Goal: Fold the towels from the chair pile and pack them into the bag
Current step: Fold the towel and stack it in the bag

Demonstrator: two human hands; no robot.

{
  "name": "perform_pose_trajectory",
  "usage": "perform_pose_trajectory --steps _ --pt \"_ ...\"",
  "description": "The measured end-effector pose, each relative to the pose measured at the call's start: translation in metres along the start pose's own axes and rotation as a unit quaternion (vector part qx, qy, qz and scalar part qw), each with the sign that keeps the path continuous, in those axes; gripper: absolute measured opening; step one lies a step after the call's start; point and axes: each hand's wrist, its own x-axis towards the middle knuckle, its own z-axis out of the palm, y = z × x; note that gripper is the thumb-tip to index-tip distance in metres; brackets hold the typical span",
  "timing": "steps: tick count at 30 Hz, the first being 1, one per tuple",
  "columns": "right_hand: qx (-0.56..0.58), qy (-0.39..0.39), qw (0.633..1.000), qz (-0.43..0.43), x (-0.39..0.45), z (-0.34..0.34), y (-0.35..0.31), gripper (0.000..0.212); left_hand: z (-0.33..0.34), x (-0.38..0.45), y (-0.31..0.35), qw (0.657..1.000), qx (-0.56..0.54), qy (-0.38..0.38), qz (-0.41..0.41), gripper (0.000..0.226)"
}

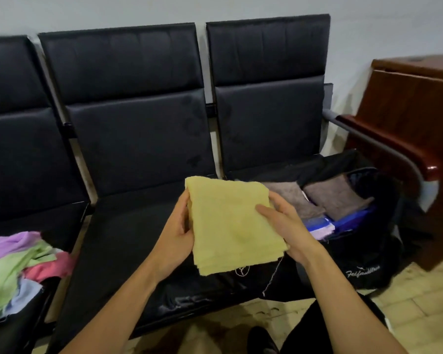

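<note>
Hands first: my left hand (178,227) and right hand (281,221) each grip a side edge of the folded yellow towel (230,221), thumbs on top, keeping its layers square above the middle seat (128,241) before packing. At three o'clock the black bag (363,267) gapes, grey towels (335,198) inside. At nine o'clock sits the unfolded pile (18,261). A wooden desk (414,103) stands by the pale wall (368,26).

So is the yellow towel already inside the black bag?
No, the folded yellow towel is held up between the left hand and right hand, just left of the open bag that holds grey towels.
</note>
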Motion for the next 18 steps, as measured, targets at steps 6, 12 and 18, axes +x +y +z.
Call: perform_pose_trajectory --steps 6,12,18 --pt "0.036 -0.010 0.998 0.054 0.016 -0.058 -0.007 0.038 0.050 0.040 -0.017 1.000 -0.010 0.000 -0.010 0.069" --pt "0.113 0.064 0.990 0.061 0.033 -0.110 -0.019 0.040 0.103 0.091 -0.028 0.999 -0.025 -0.029 -0.011 0.078" --pt "0.310 0.133 0.940 0.059 0.049 -0.154 -0.013 0.047 0.164 0.136 -0.037 0.997 -0.057 -0.016 -0.042 0.091"
